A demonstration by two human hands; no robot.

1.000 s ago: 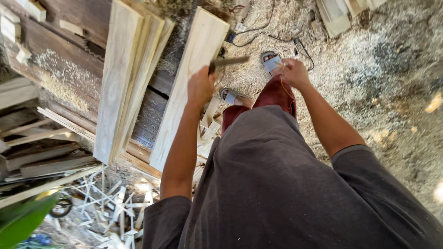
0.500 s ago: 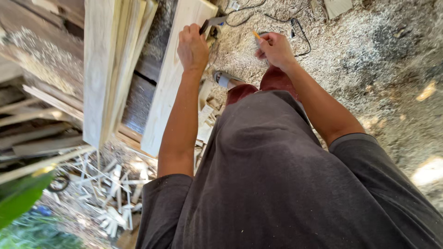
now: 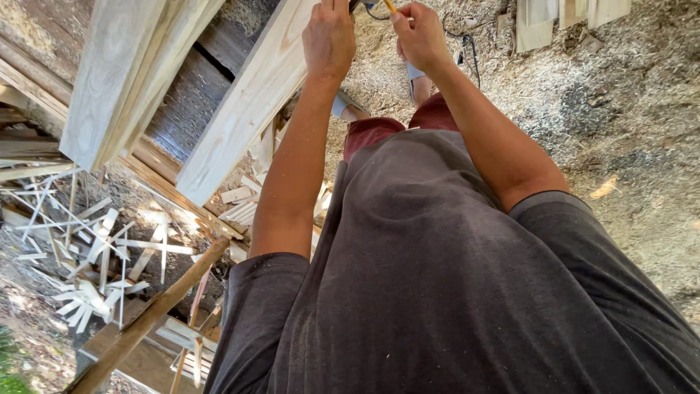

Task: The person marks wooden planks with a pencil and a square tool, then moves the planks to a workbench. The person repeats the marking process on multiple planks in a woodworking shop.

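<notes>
My left hand [image 3: 329,35] is closed around a dark metal tool whose blade runs out of the top of the view, held over the far end of a pale wooden plank [image 3: 244,102]. My right hand [image 3: 421,35] pinches a yellow pencil [image 3: 390,6] just right of the tool, its tip near the plank's far end. The plank lies slanted on a dark workbench [image 3: 186,98]. My dark shirt fills the lower half of the view.
A stack of pale boards [image 3: 120,69] lies left of the plank. Thin wood offcuts [image 3: 102,248] litter the ground at left, with a brown wooden beam [image 3: 157,314] below. Sawdust [image 3: 583,109] covers the ground at right, crossed by a black cable [image 3: 470,51].
Both hands have moved up and closer together at the plank's far end. The view has tilted, so the boards now slant and the tool and pencil are cut off at the top.
</notes>
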